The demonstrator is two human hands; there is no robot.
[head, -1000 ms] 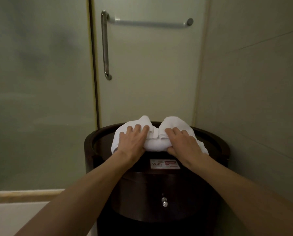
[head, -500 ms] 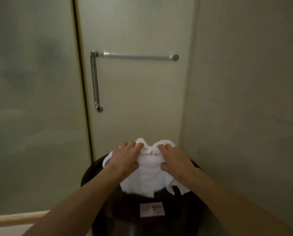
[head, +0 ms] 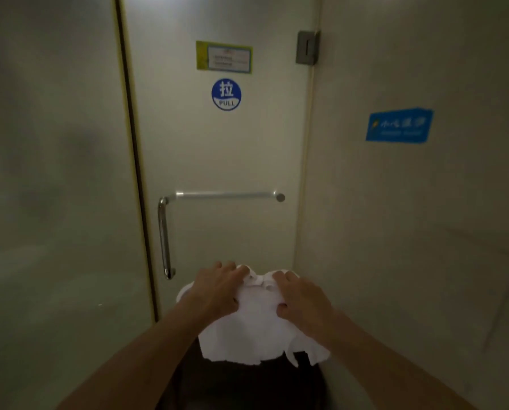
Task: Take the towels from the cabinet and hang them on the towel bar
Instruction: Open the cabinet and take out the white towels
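towel (head: 254,327): white, bunched, hanging loose, lifted above the cabinet
cabinet (head: 247,386): dark, low, beneath the towel
towel bar (head: 226,195): silver, horizontal, bare, on the door

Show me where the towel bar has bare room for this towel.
The towel bar is bare along its whole run, between the vertical handle at its left corner and the round mount at its right end. Crowded lower down: left hand and right hand hold the white towel over the cabinet.

Towel bar (head: 226,195) unobstructed; wall (head: 418,238) crowds right.
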